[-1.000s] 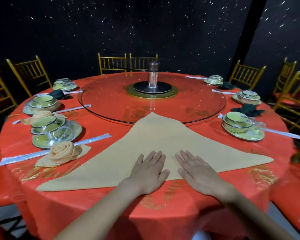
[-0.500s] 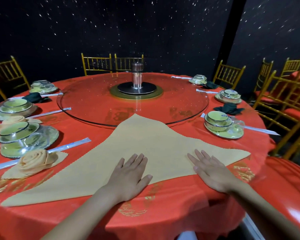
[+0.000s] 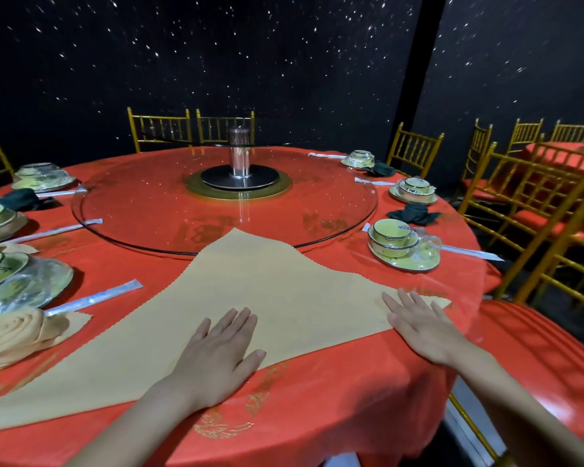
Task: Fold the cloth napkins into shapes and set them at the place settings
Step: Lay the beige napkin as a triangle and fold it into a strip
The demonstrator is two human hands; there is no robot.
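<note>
We see a round bench [image 3: 317, 416] under a red cloth, ringed by gold chairs [image 3: 159, 129]. A glass turntable [image 3: 142, 210] fills its middle, with a metal post [image 3: 239, 156] standing at the centre. The far tip of the tan napkin [image 3: 250, 291] lies over the turntable's near rim. Nothing sits on the napkin except the 2 hands.

On the left, a rose-folded napkin [image 3: 14, 335] lies just beside wrapped chopsticks [image 3: 91, 299]. On the right, a dark napkin [image 3: 413, 212] sits between 2 place settings.

At the nearest right setting a green bowl [image 3: 393, 232] sits on a plate [image 3: 405, 264], with what looks like a clear cup beside it on the same plate. The left settings are similar stacks of green bowls on plates. We cannot tell whether any bowl holds anything.

The tan napkin is spread flat as a wide triangle, its long edge nearest us. The left hand [image 3: 216, 355] lies palm down on that edge, its fingers straight and close together, thumb out to the side. The right hand [image 3: 422, 325] lies flat near the napkin's right corner, its fingers straight and slightly apart on the cloth. Neither hand grips anything.
</note>
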